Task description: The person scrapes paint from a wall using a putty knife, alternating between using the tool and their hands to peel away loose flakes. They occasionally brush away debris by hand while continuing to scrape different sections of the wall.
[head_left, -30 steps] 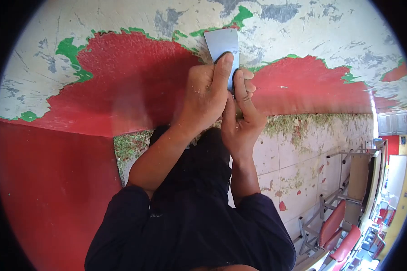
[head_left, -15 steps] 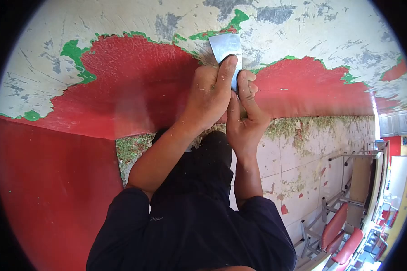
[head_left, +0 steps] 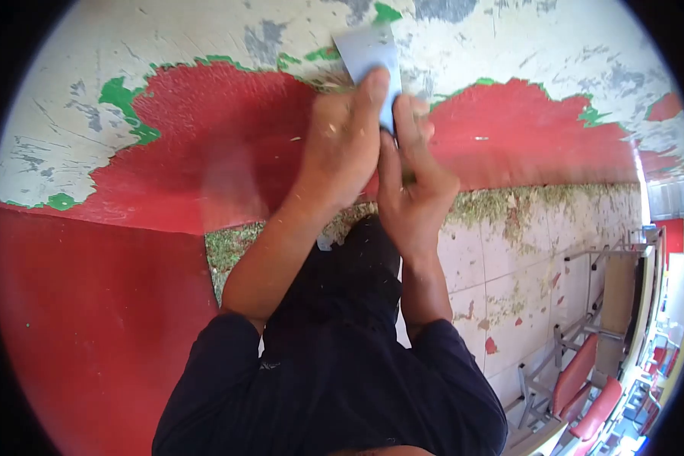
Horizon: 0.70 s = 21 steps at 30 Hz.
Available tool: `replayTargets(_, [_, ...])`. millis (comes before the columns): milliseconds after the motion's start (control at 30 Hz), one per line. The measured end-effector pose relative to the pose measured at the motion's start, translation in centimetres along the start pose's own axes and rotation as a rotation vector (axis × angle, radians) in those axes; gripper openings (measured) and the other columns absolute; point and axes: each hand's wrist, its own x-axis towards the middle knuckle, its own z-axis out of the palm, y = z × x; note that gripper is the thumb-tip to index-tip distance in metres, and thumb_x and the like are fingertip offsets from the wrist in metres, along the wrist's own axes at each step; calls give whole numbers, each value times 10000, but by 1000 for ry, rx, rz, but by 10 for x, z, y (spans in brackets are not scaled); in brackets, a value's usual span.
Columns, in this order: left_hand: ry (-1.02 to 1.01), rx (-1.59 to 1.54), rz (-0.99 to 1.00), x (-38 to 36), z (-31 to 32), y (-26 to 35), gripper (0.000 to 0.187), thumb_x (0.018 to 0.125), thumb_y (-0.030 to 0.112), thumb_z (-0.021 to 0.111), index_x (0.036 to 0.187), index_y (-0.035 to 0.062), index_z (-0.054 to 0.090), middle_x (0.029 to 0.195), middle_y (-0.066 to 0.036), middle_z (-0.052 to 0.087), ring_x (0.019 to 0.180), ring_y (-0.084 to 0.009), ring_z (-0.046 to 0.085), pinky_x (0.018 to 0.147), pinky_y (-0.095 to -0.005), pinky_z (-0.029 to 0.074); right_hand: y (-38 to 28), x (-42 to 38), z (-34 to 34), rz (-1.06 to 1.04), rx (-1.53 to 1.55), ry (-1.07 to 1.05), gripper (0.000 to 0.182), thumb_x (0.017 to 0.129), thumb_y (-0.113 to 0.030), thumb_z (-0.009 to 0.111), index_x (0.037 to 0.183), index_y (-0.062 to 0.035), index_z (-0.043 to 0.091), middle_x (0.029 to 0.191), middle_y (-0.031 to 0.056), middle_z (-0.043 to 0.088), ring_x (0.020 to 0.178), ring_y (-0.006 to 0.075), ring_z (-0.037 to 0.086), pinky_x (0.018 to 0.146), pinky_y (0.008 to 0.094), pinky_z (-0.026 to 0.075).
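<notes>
We see a flat, pale grey metal scraper blade (head_left: 368, 55), blurred, pressed blade-up against the wall's (head_left: 205, 152) peeling red and green paint, its lower part hidden under both of our hands.

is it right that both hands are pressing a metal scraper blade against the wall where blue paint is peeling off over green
Not quite. The head view shows the left hand and right hand pressing the scraper blade against the wall, but the peeling paint is red, not blue, with green showing at its edges.
</notes>
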Motion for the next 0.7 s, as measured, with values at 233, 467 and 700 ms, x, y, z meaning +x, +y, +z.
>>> replayTargets(233, [10, 38, -26, -12, -11, -17, 598, 1046, 438, 391, 993, -96, 654, 800, -147, 694, 738, -190, 670, 717, -306, 556, 21, -13, 6, -106, -47, 9, 402, 894, -3, 647, 1294, -10, 611, 1181, 201, 678, 1073, 198, 667, 907, 301, 497])
replayTargets(467, [23, 55, -24, -14, -14, -27, 593, 1035, 462, 415, 957, -75, 652, 786, -155, 687, 729, -212, 677, 703, -331, 568, 22, -19, 6, -146, -72, 39, 418, 870, -7, 677, 1284, -51, 632, 1062, 201, 704, 867, 211, 722, 759, 294, 532])
replayTargets(700, [70, 105, -68, -21, -11, -26, 641, 1048, 465, 364, 954, -94, 662, 782, -158, 695, 710, -194, 672, 691, -295, 553, 30, -29, 17, -197, -22, 124, 461, 849, -72, 709, 1300, -132, 631, 661, 150, 607, 556, 278, 621, 518, 375, 494])
